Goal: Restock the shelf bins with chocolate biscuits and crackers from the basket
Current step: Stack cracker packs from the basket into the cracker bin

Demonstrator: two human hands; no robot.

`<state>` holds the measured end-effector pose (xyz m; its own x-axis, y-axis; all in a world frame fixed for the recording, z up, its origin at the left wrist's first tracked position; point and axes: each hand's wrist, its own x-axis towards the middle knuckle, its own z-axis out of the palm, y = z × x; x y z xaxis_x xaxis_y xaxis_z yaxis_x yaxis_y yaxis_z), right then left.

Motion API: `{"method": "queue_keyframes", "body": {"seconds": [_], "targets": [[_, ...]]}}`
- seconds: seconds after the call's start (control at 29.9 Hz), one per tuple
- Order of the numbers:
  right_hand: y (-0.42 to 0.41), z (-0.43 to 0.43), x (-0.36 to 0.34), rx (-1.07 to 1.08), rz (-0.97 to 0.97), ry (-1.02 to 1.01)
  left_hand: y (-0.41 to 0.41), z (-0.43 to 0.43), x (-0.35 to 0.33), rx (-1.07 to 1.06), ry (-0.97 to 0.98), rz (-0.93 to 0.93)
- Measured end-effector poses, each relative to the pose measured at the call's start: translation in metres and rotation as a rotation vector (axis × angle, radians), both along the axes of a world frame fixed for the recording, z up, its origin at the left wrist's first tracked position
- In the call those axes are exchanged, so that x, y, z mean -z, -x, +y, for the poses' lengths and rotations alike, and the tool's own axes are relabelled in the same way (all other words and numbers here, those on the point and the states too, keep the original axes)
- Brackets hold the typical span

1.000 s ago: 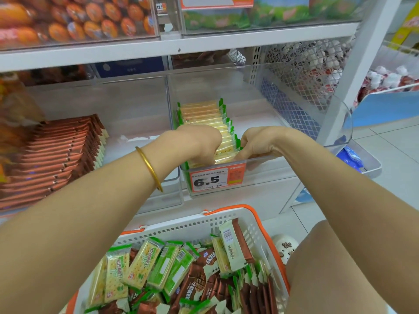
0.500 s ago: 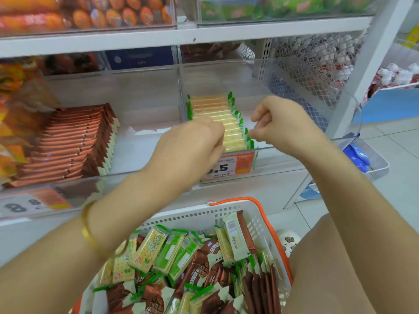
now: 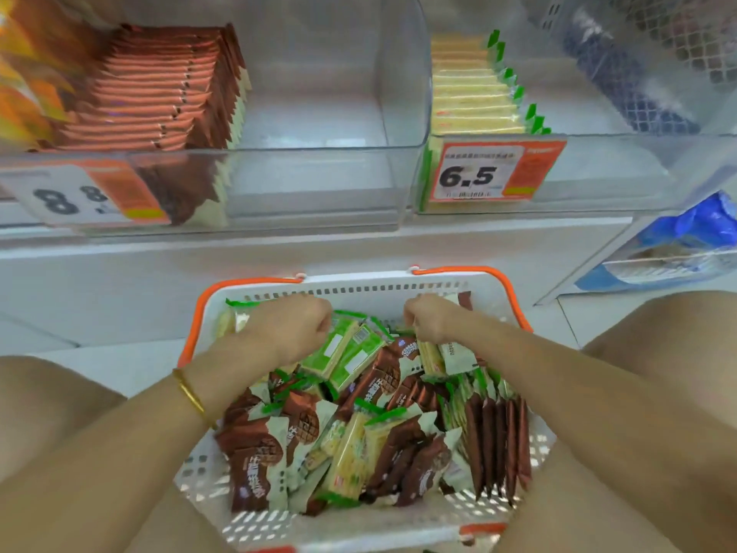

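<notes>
Restocking looks partway done: clear plastic shelf bins (image 3: 319, 181) across the upper frame sit half-filled, while left hand (image 3: 295, 325) and right hand (image 3: 432, 321) curl among brown chocolate-biscuit packets (image 3: 255, 453) and green-edged cracker packs (image 3: 347, 353) heaping the white orange-handled basket (image 3: 359, 279), grips unclear.

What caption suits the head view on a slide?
Left hand and right hand reach into a white basket of cracker packs and chocolate biscuit packs below shelf bins.

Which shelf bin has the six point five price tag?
The right bin, holding the green-edged cracker packs; the left bin, with brown biscuit packs, carries another tag.
</notes>
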<state>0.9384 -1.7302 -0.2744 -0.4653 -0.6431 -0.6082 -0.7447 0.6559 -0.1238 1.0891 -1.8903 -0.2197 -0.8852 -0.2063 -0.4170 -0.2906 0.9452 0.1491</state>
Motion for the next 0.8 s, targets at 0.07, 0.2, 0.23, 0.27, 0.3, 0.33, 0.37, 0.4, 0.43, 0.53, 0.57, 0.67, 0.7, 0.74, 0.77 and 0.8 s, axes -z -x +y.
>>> {"method": "queue_keyframes", "body": {"seconds": [0.07, 0.2, 0.23, 0.27, 0.3, 0.33, 0.37, 0.4, 0.43, 0.53, 0.57, 0.67, 0.7, 0.74, 0.77, 0.8], "targets": [[0.002, 0.003, 0.024, -0.167, 0.143, -0.052, 0.003, 0.006, 0.004, 0.043, -0.019, 0.004], [0.002, 0.013, 0.055, -0.443, 0.310, -0.156, 0.005, 0.009, 0.004, 0.100, 0.016, 0.034], [0.001, 0.015, 0.060, -0.468, 0.350, -0.205, 0.006, 0.009, 0.004, 0.107, 0.017, 0.034], [-0.001, 0.017, 0.063, -0.487, 0.396, -0.249, 0.006, 0.010, 0.003, 0.112, 0.014, 0.032], [-0.003, 0.019, 0.065, -0.495, 0.435, -0.282, 0.007, 0.012, 0.002, 0.116, 0.007, 0.031], [-0.003, 0.019, 0.067, -0.500, 0.459, -0.301, 0.007, 0.013, 0.002, 0.118, 0.000, 0.031], [-0.003, 0.019, 0.066, -0.501, 0.471, -0.315, 0.008, 0.014, 0.001, 0.118, -0.006, 0.036], [-0.002, 0.018, 0.065, -0.509, 0.479, -0.325, 0.008, 0.015, 0.001, 0.116, -0.013, 0.041], [0.000, 0.018, 0.061, -0.524, 0.490, -0.324, 0.008, 0.016, 0.001, 0.114, -0.017, 0.045], [0.007, 0.019, 0.049, -0.571, 0.516, -0.254, 0.007, 0.018, 0.000, 0.107, -0.027, 0.055], [0.010, 0.021, 0.042, -0.582, 0.514, -0.226, 0.006, 0.019, 0.000, 0.102, -0.034, 0.053], [0.017, 0.022, 0.017, -0.592, 0.528, -0.175, 0.008, 0.020, 0.002, 0.086, -0.087, 0.048], [0.019, 0.021, 0.005, -0.572, 0.516, -0.169, 0.009, 0.021, 0.003, 0.072, -0.129, 0.044], [0.021, 0.021, -0.008, -0.542, 0.495, -0.155, 0.009, 0.024, 0.003, 0.054, -0.185, 0.044], [0.022, 0.020, -0.022, -0.509, 0.462, -0.138, 0.010, 0.027, 0.001, 0.039, -0.249, 0.053], [0.022, 0.021, -0.037, -0.476, 0.401, -0.120, 0.010, 0.031, -0.003, 0.027, -0.314, 0.074]]}}
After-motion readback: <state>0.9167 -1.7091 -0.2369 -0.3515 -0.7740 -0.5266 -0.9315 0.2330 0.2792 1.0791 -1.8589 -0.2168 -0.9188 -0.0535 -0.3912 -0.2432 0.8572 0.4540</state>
